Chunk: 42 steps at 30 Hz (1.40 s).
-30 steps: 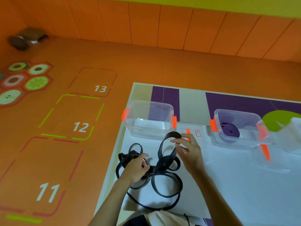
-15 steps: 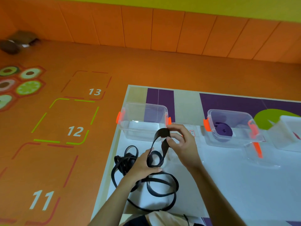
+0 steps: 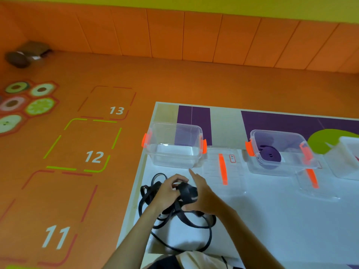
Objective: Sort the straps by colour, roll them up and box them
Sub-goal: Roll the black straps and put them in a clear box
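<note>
My table (image 3: 272, 226) is white, with purple and green patches along its far side; an empty clear box (image 3: 171, 160) with orange clips stands at the left; a second clear box (image 3: 275, 170) stands further right, a purple roll (image 3: 269, 155) inside; a white tub (image 3: 349, 162) sits at the right edge; one clear lid (image 3: 213, 177) lies between the boxes, another lid (image 3: 318, 191) before the second; the black strap (image 3: 187, 192) sprawls tangled nearest me.

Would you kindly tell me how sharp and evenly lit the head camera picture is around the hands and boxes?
Head view: light soft and even, shadows faint; the left hand, right hand and the black strap they hold are smeared by motion blur; the empty clear box is sharper; the wide lens splays the wall panels.
</note>
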{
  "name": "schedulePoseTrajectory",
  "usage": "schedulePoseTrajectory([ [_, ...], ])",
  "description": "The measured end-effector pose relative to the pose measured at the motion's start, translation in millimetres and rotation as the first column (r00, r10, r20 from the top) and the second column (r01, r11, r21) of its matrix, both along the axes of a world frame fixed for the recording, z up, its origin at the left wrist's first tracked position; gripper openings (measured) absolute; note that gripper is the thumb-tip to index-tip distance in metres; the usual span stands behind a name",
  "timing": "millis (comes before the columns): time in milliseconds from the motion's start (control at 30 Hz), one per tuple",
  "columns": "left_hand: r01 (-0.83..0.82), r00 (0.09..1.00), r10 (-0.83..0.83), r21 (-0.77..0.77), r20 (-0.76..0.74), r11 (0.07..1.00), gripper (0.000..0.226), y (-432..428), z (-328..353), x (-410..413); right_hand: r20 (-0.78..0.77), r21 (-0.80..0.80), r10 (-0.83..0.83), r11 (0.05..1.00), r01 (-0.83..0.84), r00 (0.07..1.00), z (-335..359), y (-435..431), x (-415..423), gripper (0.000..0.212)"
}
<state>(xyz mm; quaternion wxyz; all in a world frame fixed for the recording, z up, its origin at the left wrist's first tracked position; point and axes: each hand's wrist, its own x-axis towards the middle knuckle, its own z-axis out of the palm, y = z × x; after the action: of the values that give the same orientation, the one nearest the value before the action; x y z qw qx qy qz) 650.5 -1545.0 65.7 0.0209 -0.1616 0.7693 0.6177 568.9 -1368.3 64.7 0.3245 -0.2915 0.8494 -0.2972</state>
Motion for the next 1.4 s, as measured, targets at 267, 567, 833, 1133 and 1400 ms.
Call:
schedulePoseTrajectory([
  [267,-0.057,0.991,0.062,-0.052,0.117,0.997,0.046,-33.2,-24.9,33.1,-0.173,0.168,-0.042,0.983,0.071,0.984,-30.2,-11.4,6.9,0.007],
  [567,-0.305,0.746,0.382,-0.23,0.546,0.924,0.105,-63.2,-86.0,65.5,-0.115,0.36,-0.156,0.914,0.188,0.981,-57.9,0.9,3.6,0.055],
  [833,-0.228,0.8,0.427,-0.445,0.421,0.866,0.011,-59.0,-94.3,75.1,-0.209,0.375,-0.171,0.895,0.241,0.963,-60.1,11.7,7.1,0.097],
  [1133,-0.302,0.884,0.354,-0.203,0.305,0.931,0.008,-65.8,-19.7,84.5,-0.093,0.305,-0.171,0.933,0.191,0.981,-78.4,16.5,13.7,0.078],
  [1400,-0.296,0.95,0.3,-0.061,0.084,0.953,0.02,-70.8,33.0,88.3,-0.123,0.392,-0.064,0.914,0.108,0.99,-79.0,16.2,23.1,0.063],
])
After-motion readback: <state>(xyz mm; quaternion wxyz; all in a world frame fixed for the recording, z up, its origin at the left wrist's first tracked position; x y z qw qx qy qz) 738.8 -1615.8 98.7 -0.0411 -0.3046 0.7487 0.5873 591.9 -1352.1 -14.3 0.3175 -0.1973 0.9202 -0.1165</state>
